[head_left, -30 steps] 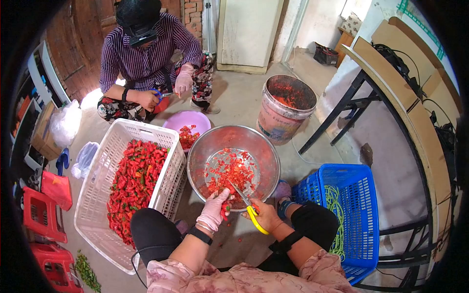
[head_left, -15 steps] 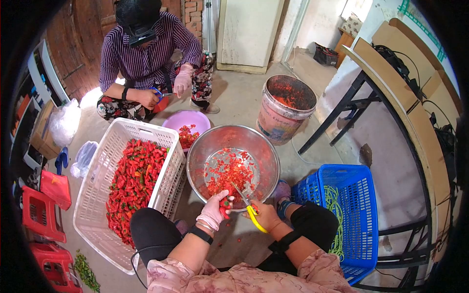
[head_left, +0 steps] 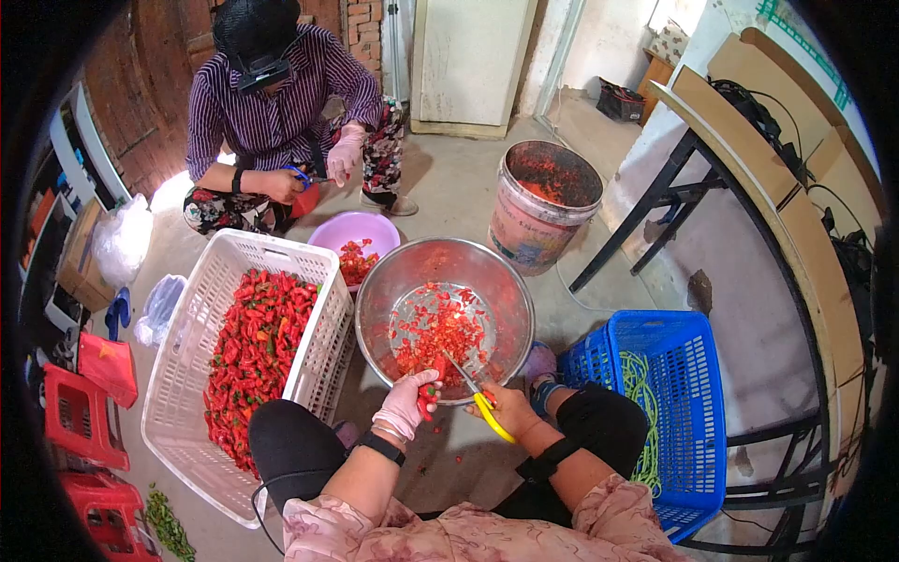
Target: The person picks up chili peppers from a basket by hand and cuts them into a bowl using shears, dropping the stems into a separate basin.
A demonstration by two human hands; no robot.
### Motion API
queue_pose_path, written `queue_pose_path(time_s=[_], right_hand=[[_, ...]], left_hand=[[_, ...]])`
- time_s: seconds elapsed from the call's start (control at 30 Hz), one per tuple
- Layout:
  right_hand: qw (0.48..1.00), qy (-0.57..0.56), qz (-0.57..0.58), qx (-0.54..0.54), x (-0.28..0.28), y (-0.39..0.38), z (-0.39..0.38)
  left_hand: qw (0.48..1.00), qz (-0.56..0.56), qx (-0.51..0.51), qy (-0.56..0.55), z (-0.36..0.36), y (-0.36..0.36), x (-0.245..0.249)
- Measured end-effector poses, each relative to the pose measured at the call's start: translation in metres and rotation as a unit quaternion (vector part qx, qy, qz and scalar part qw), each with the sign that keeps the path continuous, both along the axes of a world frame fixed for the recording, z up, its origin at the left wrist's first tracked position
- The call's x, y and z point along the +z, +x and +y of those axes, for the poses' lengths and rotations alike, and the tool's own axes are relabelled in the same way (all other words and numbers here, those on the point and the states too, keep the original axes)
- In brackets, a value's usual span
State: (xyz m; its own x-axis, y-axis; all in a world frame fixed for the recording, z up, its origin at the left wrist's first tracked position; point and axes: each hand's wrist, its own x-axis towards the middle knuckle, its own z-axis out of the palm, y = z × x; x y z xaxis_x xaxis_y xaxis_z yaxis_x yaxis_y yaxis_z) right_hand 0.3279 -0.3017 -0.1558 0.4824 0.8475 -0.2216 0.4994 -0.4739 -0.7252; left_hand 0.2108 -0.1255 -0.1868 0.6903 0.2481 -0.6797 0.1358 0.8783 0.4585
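Observation:
My gloved left hand (head_left: 408,403) is closed around red chili peppers (head_left: 428,395) at the near rim of a steel basin (head_left: 510,314). My bare right hand (head_left: 506,410) grips yellow-handled scissors (head_left: 493,419), their blades pointing up and left over the rim, beside the pepper in my left hand. Cut red pepper pieces (head_left: 435,328) cover much of the basin floor. To the left, a white plastic crate (head_left: 178,393) holds a heap of whole red peppers (head_left: 257,365) with a few green ones among them.
Opposite me a crouching person (head_left: 281,122) holds blue-handled scissors near a purple bowl (head_left: 375,228) of cut pepper. A stained bucket (head_left: 534,229) stands beyond my basin. At right are a blue crate (head_left: 693,421) and a black-legged table (head_left: 674,206); red stools (head_left: 84,412) are at left.
The pepper in my left hand has turned, a red piece now upright beside the scissor blades. The other person's gloved hand has shifted slightly; the whole view has moved a little.

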Motion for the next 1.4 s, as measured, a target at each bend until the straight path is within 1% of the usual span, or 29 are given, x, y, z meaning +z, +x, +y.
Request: queue_pose_path(time_s=[0.03, 0.07, 0.13, 0.17, 0.23, 0.27, 0.37, 0.43, 0.47, 0.53, 0.6, 0.67, 0.7, 0.77, 0.83, 0.9, 0.97, 1.0, 1.03, 1.07, 1.1, 1.17, 1.2, 1.27, 1.3, 1.37, 1.4], right_hand=[[0.999, 0.016, 0.027, -0.007, -0.005, 0.001, 0.000], [0.999, 0.016, 0.027, -0.006, -0.013, 0.002, -0.001], [0.990, 0.035, 0.135, -0.005, -0.028, 0.005, -0.003], [0.990, 0.035, 0.135, -0.005, -0.020, 0.003, -0.002], [0.998, 0.022, 0.048, 0.046, 0.004, -0.005, 0.001], [0.999, 0.022, 0.020, 0.040, 0.003, -0.007, 0.002], [0.999, 0.015, 0.025, 0.018, 0.007, -0.009, 0.002], [1.000, 0.020, 0.024, 0.000, 0.012, -0.013, 0.003], [0.999, 0.025, 0.023, -0.017, 0.013, -0.014, 0.003], [0.999, 0.039, 0.022, -0.019, 0.005, -0.015, 0.004], [0.998, 0.052, 0.021, -0.021, 0.002, -0.016, 0.003], [0.999, 0.030, -0.017, -0.007, 0.001, -0.016, 0.004], [0.999, 0.030, -0.017, -0.007, 0.002, -0.015, 0.004], [0.999, 0.033, 0.040, -0.004, 0.005, -0.011, 0.004], [0.998, 0.031, 0.056, -0.004, -0.010, -0.005, 0.000], [0.997, 0.029, 0.073, -0.005, -0.008, -0.004, 0.001], [0.997, 0.063, -0.029, 0.028, -0.001, -0.006, -0.001], [0.997, 0.063, -0.029, 0.028, 0.002, -0.007, -0.001], [0.999, 0.035, -0.026, 0.029, 0.005, -0.007, 0.000], [0.999, 0.007, -0.024, 0.030, 0.008, -0.007, 0.000], [0.999, 0.008, -0.024, 0.029, 0.013, -0.008, 0.001], [0.997, -0.070, -0.011, 0.017, 0.020, -0.011, 0.003], [0.997, -0.070, -0.011, 0.017, 0.017, -0.011, 0.003], [1.000, -0.011, -0.021, 0.013, 0.006, -0.011, 0.002], [1.000, -0.011, -0.021, 0.013, 0.003, -0.011, 0.001], [0.999, 0.048, 0.019, -0.001, 0.000, -0.010, 0.000], [0.999, 0.048, 0.018, 0.000, 0.000, -0.009, 0.001]], left_hand=[[0.999, -0.014, 0.022, -0.025, 0.001, 0.000, -0.002], [0.999, -0.015, 0.022, -0.025, 0.000, -0.001, 0.001], [0.998, -0.039, 0.037, -0.041, 0.000, -0.001, 0.007], [0.998, -0.039, 0.037, -0.041, 0.000, -0.001, 0.008], [0.997, -0.065, 0.007, -0.040, 0.000, -0.001, 0.009], [0.997, -0.065, 0.007, -0.040, 0.000, -0.001, 0.010], [0.998, -0.052, -0.012, -0.045, -0.002, -0.001, 0.012], [0.998, -0.051, 0.028, -0.026, -0.005, 0.000, 0.012], [0.998, -0.052, 0.028, -0.025, -0.009, 0.001, 0.013], [0.993, -0.070, 0.096, 0.009, -0.017, 0.002, 0.012], [0.992, -0.067, 0.109, 0.005, -0.016, 0.000, 0.006], [0.990, -0.066, 0.124, 0.001, -0.012, 0.000, 0.002], [0.990, -0.067, 0.123, -0.005, -0.011, 0.000, 0.000], [0.990, -0.069, 0.122, -0.011, -0.008, -0.001, 0.000], [0.991, -0.053, 0.118, 0.021, -0.006, -0.001, 0.003], [0.992, -0.059, 0.113, 0.022, -0.005, -0.001, 0.004], [0.992, -0.063, 0.107, 0.023, -0.005, -0.001, 0.006], [0.995, -0.052, 0.077, 0.031, -0.005, -0.002, 0.008], [0.997, -0.041, 0.047, 0.038, -0.005, -0.002, 0.009], [0.997, -0.041, 0.047, 0.039, -0.005, -0.002, 0.009], [0.998, -0.040, 0.048, 0.025, -0.004, -0.002, 0.007], [0.998, -0.041, 0.050, 0.012, -0.003, -0.002, 0.002], [0.997, -0.048, 0.056, -0.008, -0.002, -0.001, -0.002], [0.996, -0.056, 0.063, -0.028, 0.000, 0.000, -0.007], [0.995, -0.061, 0.060, -0.042, 0.000, 0.000, -0.009], [0.995, -0.066, 0.058, -0.055, 0.001, 0.000, -0.010], [0.993, -0.070, 0.070, -0.057, 0.001, 0.000, -0.010]])
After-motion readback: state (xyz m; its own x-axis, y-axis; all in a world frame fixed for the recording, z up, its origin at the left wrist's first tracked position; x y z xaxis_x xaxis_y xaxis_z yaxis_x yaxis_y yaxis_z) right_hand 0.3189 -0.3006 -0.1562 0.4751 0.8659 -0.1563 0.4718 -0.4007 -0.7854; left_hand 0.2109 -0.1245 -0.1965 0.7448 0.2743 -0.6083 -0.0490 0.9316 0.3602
